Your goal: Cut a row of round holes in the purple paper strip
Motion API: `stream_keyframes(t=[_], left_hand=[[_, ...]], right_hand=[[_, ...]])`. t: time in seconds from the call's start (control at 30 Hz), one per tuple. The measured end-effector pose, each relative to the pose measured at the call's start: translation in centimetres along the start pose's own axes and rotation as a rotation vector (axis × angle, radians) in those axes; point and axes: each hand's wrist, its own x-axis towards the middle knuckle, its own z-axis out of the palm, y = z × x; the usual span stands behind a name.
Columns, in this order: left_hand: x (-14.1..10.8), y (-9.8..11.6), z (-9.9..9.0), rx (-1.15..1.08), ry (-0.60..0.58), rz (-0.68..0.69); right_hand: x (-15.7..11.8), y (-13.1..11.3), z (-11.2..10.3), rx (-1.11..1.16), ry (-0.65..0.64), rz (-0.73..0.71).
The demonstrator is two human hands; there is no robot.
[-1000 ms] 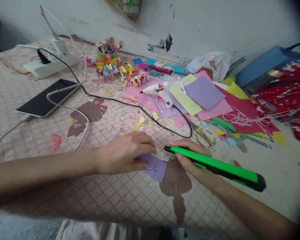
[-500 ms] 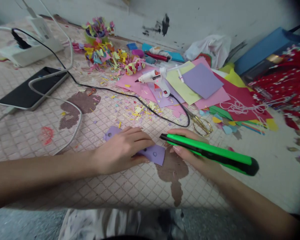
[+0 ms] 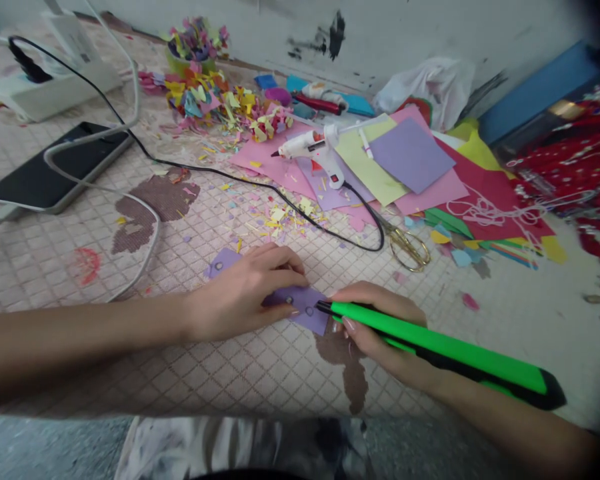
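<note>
A purple strip of craft sheet (image 3: 307,321) with small drawn circles lies on the quilted tablecloth. My left hand (image 3: 250,287) pins it down, thumb and curled fingers on its surface, and covers its middle. In my right hand (image 3: 380,320) is a green and black utility knife (image 3: 440,343), gripped between thumb and fingers. The knife's dark tip meets or hovers just over the strip's right end, beside a circle; whether it touches I cannot tell.
Behind my hands lie a white glue gun (image 3: 313,150) with its black cord (image 3: 210,168), gold-handled scissors (image 3: 410,248), coloured sheets (image 3: 413,153) and paper scraps (image 3: 275,217). A dark phone-like device (image 3: 55,170) and a white power strip (image 3: 55,90) are at left.
My right hand has brought the utility knife down and left, its tip now at the purple strip's right end. My left thumb and fingers have spread slightly, uncovering more of the strip.
</note>
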Motion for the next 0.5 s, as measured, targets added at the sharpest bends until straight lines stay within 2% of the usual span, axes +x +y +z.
stream_keyframes(t=[0.17,0.5], left_hand=[[-0.11,0.04,0.14,0.024,0.004,0.006],[-0.17,-0.04,0.2,0.048,0.015,0.007]], right_hand=[[-0.01,0.31,0.3,0.013,-0.03,0.049],[-0.23,0.59,0.32,-0.032,-0.047,0.015]])
